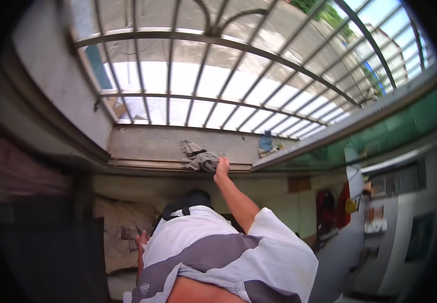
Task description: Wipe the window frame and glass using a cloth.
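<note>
My right arm reaches forward to the window sill (147, 144). There my right hand (222, 168) is closed on a crumpled grey cloth (198, 157), which spreads to the left over the sill and its front track. Low at my left side, my left hand (141, 239) is small and partly hidden by my shirt. Its fingers look closed around a thin dark thing too small to name. Beside that hand lies a tan piece with a dark printed pattern (120, 235), perhaps a cushion or sack.
Metal window bars (170, 76) rise behind the sill. A blue-topped small item (265, 141) stands at the sill's right, beside a sliding pane with green glass (370, 136). A dark strap (185, 202) crosses my shirt. Red and yellow things (342, 204) hang at the right.
</note>
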A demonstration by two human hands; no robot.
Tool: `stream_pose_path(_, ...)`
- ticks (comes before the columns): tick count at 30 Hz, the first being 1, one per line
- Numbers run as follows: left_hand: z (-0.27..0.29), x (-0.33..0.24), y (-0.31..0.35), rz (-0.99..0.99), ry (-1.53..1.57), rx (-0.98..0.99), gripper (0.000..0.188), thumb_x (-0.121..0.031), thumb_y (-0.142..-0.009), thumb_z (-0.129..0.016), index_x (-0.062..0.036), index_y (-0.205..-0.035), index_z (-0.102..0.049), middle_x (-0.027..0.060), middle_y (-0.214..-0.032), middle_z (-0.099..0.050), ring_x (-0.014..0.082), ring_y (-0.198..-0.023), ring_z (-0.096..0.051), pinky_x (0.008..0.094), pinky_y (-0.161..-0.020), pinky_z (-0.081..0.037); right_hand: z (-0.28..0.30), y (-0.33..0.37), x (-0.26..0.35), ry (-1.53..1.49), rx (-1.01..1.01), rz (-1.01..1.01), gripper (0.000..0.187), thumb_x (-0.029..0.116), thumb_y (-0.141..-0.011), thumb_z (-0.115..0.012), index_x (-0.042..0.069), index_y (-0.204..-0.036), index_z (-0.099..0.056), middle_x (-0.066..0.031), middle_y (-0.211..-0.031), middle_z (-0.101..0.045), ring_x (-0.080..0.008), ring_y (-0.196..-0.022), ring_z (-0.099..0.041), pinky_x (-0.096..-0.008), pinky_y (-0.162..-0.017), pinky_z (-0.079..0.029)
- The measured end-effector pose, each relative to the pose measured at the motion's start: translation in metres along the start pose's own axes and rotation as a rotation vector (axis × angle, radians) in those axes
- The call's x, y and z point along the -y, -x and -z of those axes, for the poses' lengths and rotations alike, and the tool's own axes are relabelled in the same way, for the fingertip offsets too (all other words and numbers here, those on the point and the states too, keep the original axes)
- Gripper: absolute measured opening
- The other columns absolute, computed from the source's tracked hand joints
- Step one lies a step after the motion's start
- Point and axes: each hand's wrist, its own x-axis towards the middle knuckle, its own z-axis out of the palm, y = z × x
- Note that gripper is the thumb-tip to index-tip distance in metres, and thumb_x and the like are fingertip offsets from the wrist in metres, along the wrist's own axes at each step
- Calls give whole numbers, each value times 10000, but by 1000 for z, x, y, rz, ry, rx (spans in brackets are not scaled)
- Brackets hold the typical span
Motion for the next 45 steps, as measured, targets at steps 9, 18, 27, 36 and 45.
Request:
stream_pose_path(9,-26,-104,-22,-72,-34,344,235,-230,-786,-589,-63,-687,-457,57,-515,-478,157,-376,-473,288,-342,-386,63,50,-4,-429,-39,-313,269,107,-775,-463,64,-1036,-511,-96,-982,-559,-226,-874,-550,-386,-761,-463)
stream_pose_path(18,-35,-101,-9,-62,-206,473,231,-248,-779,-598,-65,-682,-495,68,-519,-519,145,-378,-481,273,-349,-389,35,110,71,-857,204,-728,339,222,-811,-351,48,-1038,-534,-92,-1055,-572,-253,-979,-548,-398,-843,-457)
stream_pose_path(27,-13,-101,30,-51,-395,423,236,-238,-771,-604,-58,-644,-519,44,-490,-504,127,-383,-466,264,-360,-354,38,64,138,-992,347,-483,323,261,-798,-430,65,-1025,-550,-90,-1036,-582,-262,-953,-548,-397,-863,-420)
stream_pose_path(36,-18,-96,27,126,124,379,264,-262,-812,-596,-17,-769,-508,72,-584,-543,194,-479,-546,312,-435,-449,-9,103,24,-205,240,-325,291,20,-691,-516,57,-979,-506,-24,-836,-551,-124,-715,-519,-248,-650,-434)
stream_pose_path(45,-103,-198,57,48,379,596,152,-186,-815,-605,-65,-841,-517,26,-824,-562,131,-726,-566,262,-625,-464,21,213,39,421,1121,-67,395,123,-682,-594,40,-1063,-531,-14,-821,-553,-79,-703,-491,-223,-620,-415)
